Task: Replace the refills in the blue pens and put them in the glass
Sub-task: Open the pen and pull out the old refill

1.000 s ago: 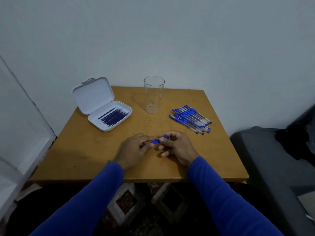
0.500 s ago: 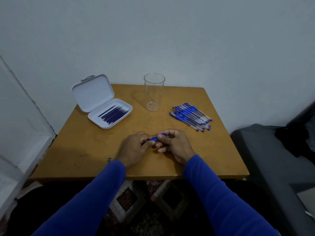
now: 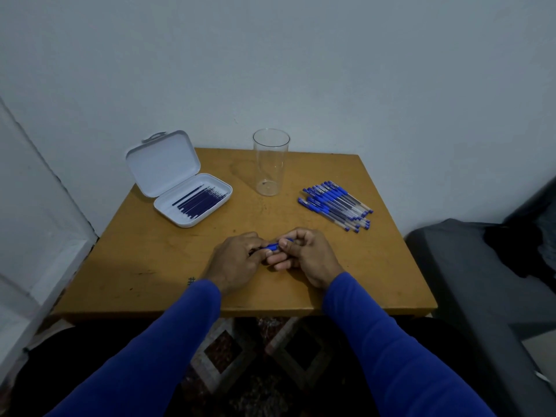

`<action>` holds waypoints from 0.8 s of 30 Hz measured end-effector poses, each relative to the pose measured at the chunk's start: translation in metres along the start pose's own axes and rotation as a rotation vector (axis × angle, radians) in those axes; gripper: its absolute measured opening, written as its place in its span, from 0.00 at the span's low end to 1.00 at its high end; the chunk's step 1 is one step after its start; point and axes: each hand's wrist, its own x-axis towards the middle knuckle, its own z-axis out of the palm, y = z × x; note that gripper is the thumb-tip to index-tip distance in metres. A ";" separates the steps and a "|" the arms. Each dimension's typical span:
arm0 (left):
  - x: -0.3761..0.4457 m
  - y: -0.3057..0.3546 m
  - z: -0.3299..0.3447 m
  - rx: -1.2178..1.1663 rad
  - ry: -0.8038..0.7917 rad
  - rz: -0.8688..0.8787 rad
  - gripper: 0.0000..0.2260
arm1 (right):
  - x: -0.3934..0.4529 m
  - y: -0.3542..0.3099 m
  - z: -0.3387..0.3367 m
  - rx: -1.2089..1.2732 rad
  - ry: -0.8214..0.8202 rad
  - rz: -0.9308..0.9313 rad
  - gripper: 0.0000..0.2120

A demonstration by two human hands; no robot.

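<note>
My wooden table [image 3: 150, 266] holds everything. The white box [image 3: 180, 188] of refills [image 3: 198, 201] sits open, left of the glass [image 3: 270, 164]. The pile of blue pens [image 3: 335, 204] lies right of the glass. In front of the glass, my left hand [image 3: 233, 264] and right hand [image 3: 310, 255] both pinch one blue pen [image 3: 275, 246].

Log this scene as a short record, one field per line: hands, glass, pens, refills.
hands: left hand and right hand both grip one blue pen above the table
glass: upright, empty
pens: pile of blue pens right of glass
refills: in the open white case, left of glass
</note>
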 end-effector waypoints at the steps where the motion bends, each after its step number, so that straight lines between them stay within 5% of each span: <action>1: 0.000 0.000 0.000 0.001 -0.002 -0.001 0.08 | 0.000 0.000 0.000 0.001 -0.002 -0.001 0.11; 24: 0.001 0.001 -0.001 0.021 0.012 0.038 0.10 | -0.001 0.001 0.000 0.106 0.045 -0.013 0.07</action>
